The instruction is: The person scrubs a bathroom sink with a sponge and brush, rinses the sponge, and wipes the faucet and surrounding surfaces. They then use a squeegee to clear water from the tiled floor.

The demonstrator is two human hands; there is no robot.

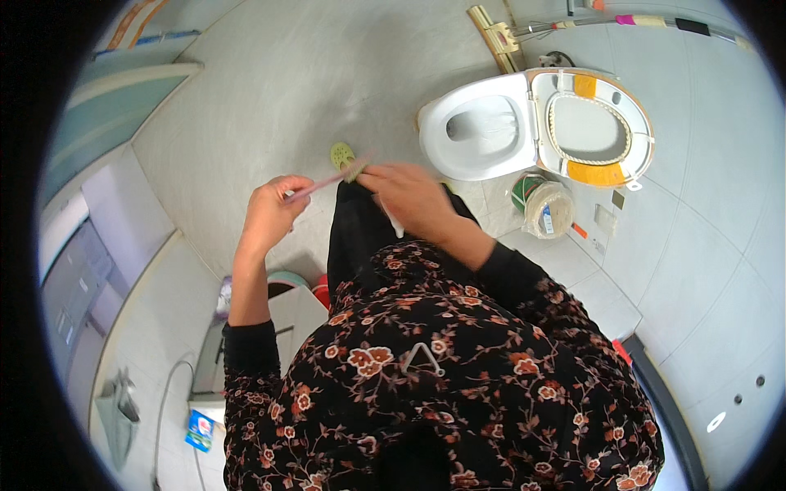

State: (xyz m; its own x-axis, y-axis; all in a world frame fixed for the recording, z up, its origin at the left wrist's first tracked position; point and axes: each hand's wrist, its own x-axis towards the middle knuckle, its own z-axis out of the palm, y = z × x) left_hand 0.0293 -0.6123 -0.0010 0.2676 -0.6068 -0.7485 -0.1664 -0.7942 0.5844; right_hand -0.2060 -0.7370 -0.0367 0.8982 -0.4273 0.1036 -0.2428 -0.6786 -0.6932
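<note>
My left hand (270, 212) pinches the near end of a slim pink handle (313, 189), which looks like a toothbrush. Its far end, blurred, reaches up to the fingertips of my right hand (414, 199). From under the right hand's fingers a narrow white object (393, 218) sticks out, apparently held against the palm; motion blur and the hand hide what it is. Both hands are in front of my black trousers (353, 233), above a yellow-green clog (342, 153) on the floor.
A white toilet (442, 156) with raised lid and padded seat (595, 175) stands ahead right. Beside it are a lidded, plastic-wrapped bucket (549, 212) and a gold sponge mop (494, 37). A cabinet (298, 307) is close on my left. Glass-panelled door (116, 104) lies far left.
</note>
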